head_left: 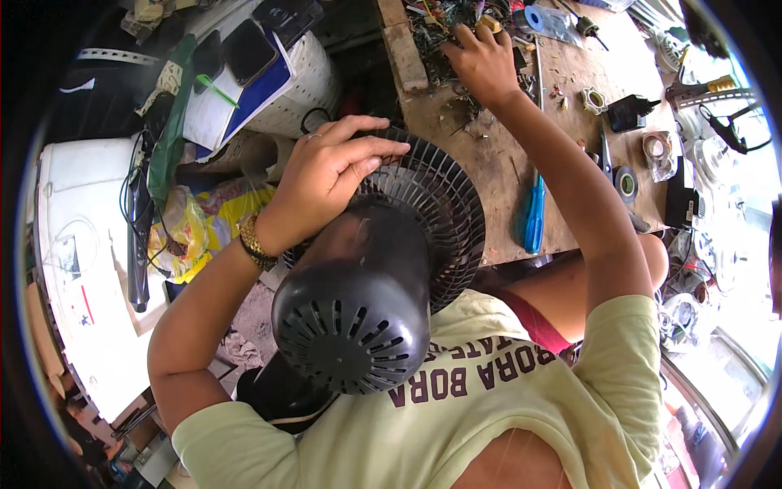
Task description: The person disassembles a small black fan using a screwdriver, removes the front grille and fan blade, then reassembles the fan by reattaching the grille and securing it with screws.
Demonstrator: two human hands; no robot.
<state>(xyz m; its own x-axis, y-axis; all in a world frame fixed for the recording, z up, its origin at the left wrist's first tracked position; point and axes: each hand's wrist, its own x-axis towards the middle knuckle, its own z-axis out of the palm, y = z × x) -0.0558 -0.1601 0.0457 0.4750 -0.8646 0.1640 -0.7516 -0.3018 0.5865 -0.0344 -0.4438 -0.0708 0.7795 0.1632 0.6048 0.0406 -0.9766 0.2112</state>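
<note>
A black electric fan (354, 301) leans against my lap, with its slotted motor housing toward me and its round wire guard (456, 220) beyond. My left hand (334, 167) lies over the top of the housing and the guard's edge, its fingers stretched out and spread. A gold bracelet circles that wrist. At the far side of the wooden workbench (505, 147), my right hand (485, 69) reaches into a heap of small parts and wires (436, 49). Its fingers bend downward beside a small yellow piece (490, 23); the fingertips are hidden.
On the bench at the right lie a blue-handled screwdriver (533, 216), a tape roll (626, 184), a black bottle (631, 112) and a blue ring-shaped roll (533, 18). A notebook (236, 110) and phone (249, 50) rest on a white bucket (305, 81) at the left.
</note>
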